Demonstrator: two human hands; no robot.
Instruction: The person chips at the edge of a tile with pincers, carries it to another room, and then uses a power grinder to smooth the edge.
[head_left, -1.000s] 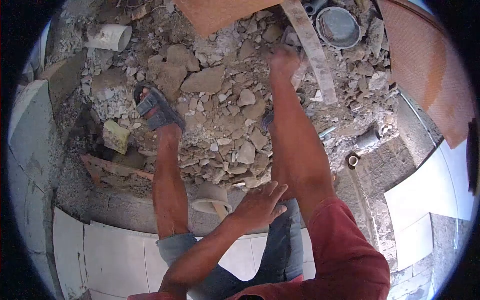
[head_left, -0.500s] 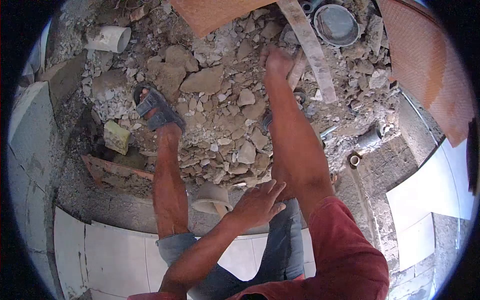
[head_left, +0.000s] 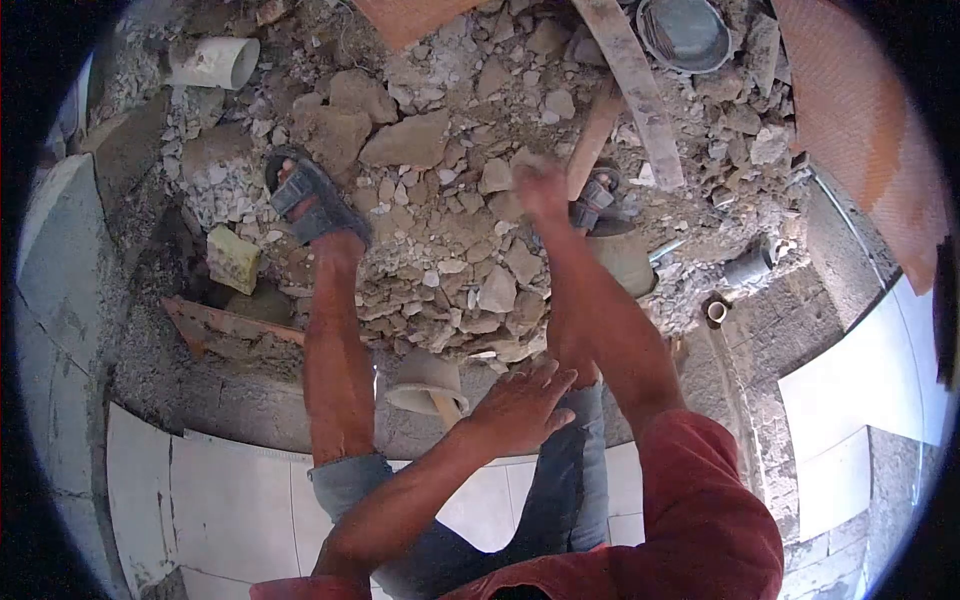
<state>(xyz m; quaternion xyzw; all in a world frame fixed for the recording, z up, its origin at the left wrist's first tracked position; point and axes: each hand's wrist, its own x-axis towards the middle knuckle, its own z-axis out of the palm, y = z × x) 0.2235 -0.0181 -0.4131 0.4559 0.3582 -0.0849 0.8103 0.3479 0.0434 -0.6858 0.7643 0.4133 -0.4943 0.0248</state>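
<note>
My right hand [head_left: 540,188] is over the rubble [head_left: 450,240], close to the sandal on my right foot and a narrow wooden piece [head_left: 597,135]. Motion smears its fingers, and whether it holds anything cannot be made out. My left hand [head_left: 520,408] rests near my right knee with its fingers apart and nothing in it. Just left of that hand, a pale bucket-like container [head_left: 424,384] lies tilted with a wooden handle [head_left: 446,408] at its mouth.
A long board [head_left: 635,95] crosses the rubble near a round metal pan [head_left: 684,36]. A white pipe piece [head_left: 214,63] lies upper left, a yellowish block [head_left: 233,259] below it. An upright pipe end [head_left: 717,311] and reddish sheet [head_left: 860,120] are at right.
My right hand has moved back toward me, uncovering more of the wooden piece and the right sandal. My left hand has barely moved.
</note>
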